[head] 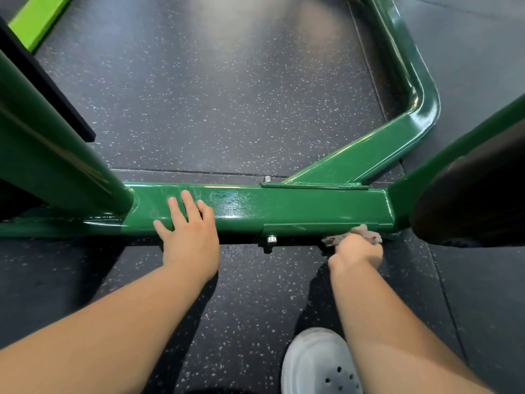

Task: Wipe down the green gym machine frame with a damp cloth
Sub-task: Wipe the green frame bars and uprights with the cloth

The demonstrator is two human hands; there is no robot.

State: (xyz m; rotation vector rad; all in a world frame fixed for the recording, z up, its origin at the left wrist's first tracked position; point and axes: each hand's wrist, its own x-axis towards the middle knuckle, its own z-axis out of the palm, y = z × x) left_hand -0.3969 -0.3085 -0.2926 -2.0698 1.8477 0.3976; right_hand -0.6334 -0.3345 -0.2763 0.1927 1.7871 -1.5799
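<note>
Left hand [189, 237] is flat on the near edge of the green beam [298, 207], fingers [189, 204] spread and lying over the top face, thumb pointing off to the left. It grips nothing, just rests there. Right hand [356, 251] is balled up around a small pinkish-grey cloth [366, 236], pushing it against the lower front side of the beam, right near its right end where the plate sticks out. Bits of the cloth poke out above and left of the knuckles, so it's bunched rather than spread.

The beam runs left to right across the floor [227, 109]. Its top has a shiny streaky patch in the middle, just right of the left fingers, looks wet. A bolt [271, 240] sits under the front plate between the two hands, and another bolt head [267, 179] sits on the far side. On the left a thick green post [56, 155] rises out of the beam toward the camera, with a black panel [48, 89] behind it. From the far side a diagonal tube [369, 149] angles up and right, then bends and runs away toward the top. At the right end another green bar [454, 155] rises, with a dark pad [477, 200] in front of it, blurry.

Floor is dark speckled rubber. A grey clog [318, 365] with holes sits at the bottom, just left of the right forearm. Lime green bar [39, 18] top left.
</note>
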